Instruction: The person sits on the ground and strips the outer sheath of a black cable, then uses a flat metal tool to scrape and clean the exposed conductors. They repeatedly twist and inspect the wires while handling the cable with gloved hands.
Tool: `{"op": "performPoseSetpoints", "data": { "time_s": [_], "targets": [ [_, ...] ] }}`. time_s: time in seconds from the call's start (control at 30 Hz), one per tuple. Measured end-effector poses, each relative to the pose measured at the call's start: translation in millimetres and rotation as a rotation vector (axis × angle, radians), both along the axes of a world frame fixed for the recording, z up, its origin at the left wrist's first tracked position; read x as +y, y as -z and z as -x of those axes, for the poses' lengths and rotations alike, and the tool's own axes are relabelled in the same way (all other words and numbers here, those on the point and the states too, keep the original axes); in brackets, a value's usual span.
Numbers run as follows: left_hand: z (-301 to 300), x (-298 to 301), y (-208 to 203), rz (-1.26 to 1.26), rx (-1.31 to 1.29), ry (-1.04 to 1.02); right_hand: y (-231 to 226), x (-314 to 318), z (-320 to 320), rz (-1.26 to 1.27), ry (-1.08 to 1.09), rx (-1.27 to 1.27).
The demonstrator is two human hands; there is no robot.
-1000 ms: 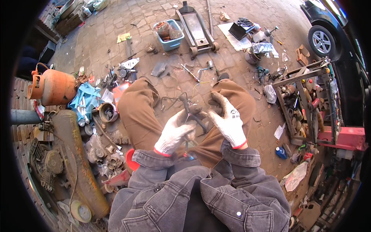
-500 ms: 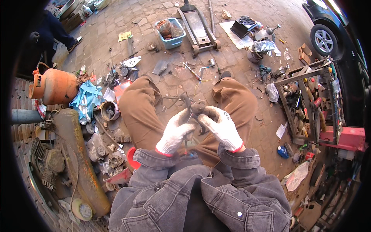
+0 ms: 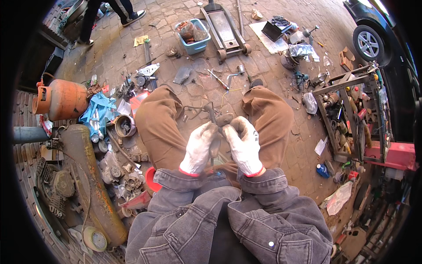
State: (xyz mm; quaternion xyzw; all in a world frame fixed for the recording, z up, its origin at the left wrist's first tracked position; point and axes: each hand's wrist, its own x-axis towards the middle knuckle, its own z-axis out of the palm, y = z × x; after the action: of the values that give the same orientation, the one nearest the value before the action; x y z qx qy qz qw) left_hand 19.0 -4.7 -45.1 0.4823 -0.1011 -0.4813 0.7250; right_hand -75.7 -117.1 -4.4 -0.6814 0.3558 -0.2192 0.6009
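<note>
In white gloves with red cuffs, both my hands meet between my knees. My left hand (image 3: 200, 147) is closed around a dark part with a bent, spring-like sleeved cable (image 3: 212, 115) rising from it. The cable's thin dark end bends off to the left. Close beside it, my right hand (image 3: 241, 143) pinches thumb and fingers together at the same part. The gloves cover most of the part, and its exact kind does not show. Beyond my hands, a screwdriver-like tool (image 3: 218, 81) and a thin yellow wire (image 3: 231, 91) lie on the paving.
An orange gas cylinder (image 3: 68, 99), a rusty tank (image 3: 90, 180) and metal parts crowd the left. Ahead are a blue basket (image 3: 197, 46) and a floor jack (image 3: 225, 33). A metal frame (image 3: 340, 88) stands right, near a dark car (image 3: 389, 66). Another person's legs (image 3: 118, 11) show far left.
My right hand has drawn left and turned more upright, closer to my left hand, its fingers tighter together. The far person has stepped to the right.
</note>
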Motion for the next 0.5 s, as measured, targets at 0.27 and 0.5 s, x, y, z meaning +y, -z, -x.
{"op": "performPoseSetpoints", "data": {
  "time_s": [0.27,0.5],
  "targets": [
    [21,-18,-6,-0.009,0.028,-0.092,-1,-3,1,-0.142,0.224,-0.215],
    [16,-18,-32,0.041,0.127,0.027,-18,-13,16,0.690,0.052,-0.263]
  ]
}}
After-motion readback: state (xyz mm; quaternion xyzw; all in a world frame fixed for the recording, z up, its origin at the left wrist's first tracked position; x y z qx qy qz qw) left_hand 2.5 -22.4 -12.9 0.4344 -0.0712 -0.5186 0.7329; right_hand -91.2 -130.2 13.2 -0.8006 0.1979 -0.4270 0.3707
